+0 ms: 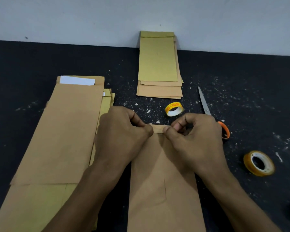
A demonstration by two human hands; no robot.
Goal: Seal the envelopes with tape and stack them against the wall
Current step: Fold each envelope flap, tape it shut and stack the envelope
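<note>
Brown paper flap [157,128] pinched at both ends — my left hand [124,131] and right hand [194,138] clamp it. Envelope [162,190] lies flat before me: light, floppy, best held by edges. Sealed stack [157,64] leans against wall [141,17].

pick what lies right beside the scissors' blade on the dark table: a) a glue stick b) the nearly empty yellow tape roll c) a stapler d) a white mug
b: the nearly empty yellow tape roll lies on the table just left of the blade of the scissors, beyond both hands; no stapler, glue stick or mug shows.
</note>
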